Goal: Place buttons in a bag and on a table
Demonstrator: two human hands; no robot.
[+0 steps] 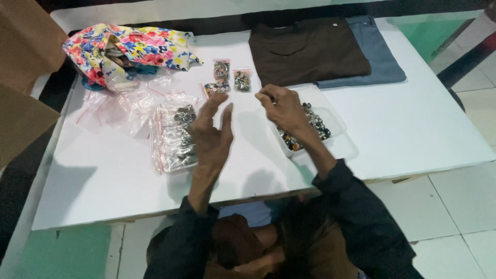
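Clear plastic tray (330,111) partly hidden behind right hand (284,109), whose fingertips pinch something too small to identify. Left hand (212,132) spread, empty.

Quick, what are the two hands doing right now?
Left hand: open, fingers spread, holding nothing, above the bag of buttons.
Right hand: fingertips pinched together over the tray; whether they hold anything cannot be told.

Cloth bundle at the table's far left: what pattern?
Multicoloured floral print on the cloth bundle; head view.
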